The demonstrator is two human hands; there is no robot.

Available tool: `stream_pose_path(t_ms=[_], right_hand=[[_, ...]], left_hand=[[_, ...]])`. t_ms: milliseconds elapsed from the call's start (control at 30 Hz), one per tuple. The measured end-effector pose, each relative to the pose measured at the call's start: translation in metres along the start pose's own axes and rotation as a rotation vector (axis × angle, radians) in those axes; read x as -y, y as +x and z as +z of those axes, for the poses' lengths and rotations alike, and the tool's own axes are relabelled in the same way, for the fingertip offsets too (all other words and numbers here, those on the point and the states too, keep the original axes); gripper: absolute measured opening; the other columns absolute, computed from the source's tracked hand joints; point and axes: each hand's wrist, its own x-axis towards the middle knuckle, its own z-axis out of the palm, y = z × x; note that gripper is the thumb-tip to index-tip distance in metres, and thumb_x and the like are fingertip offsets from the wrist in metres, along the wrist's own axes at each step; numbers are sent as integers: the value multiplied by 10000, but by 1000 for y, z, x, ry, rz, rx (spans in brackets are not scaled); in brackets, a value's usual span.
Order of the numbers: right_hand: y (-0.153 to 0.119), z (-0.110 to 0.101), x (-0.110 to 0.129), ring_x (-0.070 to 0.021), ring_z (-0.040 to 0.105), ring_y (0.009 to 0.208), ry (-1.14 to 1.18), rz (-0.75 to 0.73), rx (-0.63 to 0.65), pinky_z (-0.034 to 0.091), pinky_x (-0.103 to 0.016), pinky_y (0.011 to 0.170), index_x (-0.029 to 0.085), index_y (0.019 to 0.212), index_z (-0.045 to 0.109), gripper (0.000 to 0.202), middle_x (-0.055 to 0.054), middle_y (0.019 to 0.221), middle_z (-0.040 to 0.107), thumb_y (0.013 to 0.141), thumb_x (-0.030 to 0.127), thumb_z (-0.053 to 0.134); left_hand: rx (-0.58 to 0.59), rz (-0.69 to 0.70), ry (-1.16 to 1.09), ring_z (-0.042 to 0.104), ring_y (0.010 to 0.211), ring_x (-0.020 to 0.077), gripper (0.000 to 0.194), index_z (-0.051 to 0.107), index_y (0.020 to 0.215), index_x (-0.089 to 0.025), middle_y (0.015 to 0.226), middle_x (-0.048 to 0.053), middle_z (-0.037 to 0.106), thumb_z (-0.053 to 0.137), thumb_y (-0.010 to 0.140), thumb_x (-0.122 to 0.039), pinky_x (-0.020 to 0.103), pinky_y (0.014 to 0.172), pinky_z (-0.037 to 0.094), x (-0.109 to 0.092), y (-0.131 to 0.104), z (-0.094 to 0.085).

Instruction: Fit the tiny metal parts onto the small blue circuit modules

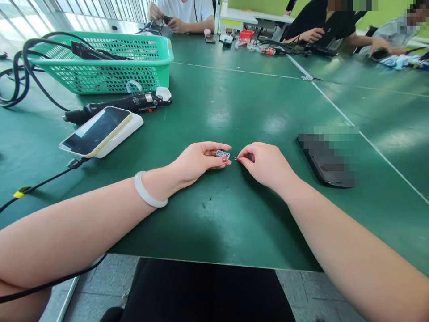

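Over the green table [201, 228], my left hand [199, 162] is closed around a small blue circuit board [223, 154], gripping it between thumb and fingers. Facing it a short gap away, my right hand [263, 161] pinches a tiny metallic piece [236, 158] between thumb and forefinger; its exact kind is too small to make out. The two held things are apart. A white bangle [146, 190] circles my left wrist. Part of the board is covered by my thumb.
At the left are a green basket [110, 74] with black cables, a black electric screwdriver [117, 106], and a phone [98, 132] on a white box. A dark phone [323, 161] lies at the right. Other people [187, 13] work across the table.
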Motion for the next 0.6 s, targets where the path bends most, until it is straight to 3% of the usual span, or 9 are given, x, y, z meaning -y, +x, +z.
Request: stream_pose_path(t_ms=[200, 400, 600], right_hand=[[-2, -6, 2, -223, 611, 862, -124, -79, 29, 432, -349, 663, 217, 840, 730, 234, -39, 904, 716, 826, 168, 502], [-3, -5, 4, -241, 602, 900, -155, -103, 5, 435, -364, 682, 219, 986, 713, 267, -59, 957, 716, 866, 184, 476], [-1, 2, 3, -201, 587, 820, -127, -159, 35, 416, -328, 646, 218, 829, 697, 290, -31, 879, 699, 814, 66, 450]], left_hand=[[-12, 12, 16, 665, 841, 131, 350, 633, 1076, -102, 847, 63, 693, 655, 733, -37, 341, 908, 488, 1, 1, -1], [-19, 14, 47, 664, 833, 141, 364, 633, 1072, -103, 842, 71, 699, 667, 716, -36, 352, 884, 489, 1, 0, 0], [-18, 16, 71, 663, 829, 140, 355, 643, 1058, -109, 845, 70, 705, 683, 710, -55, 352, 893, 485, 0, 1, 0]])
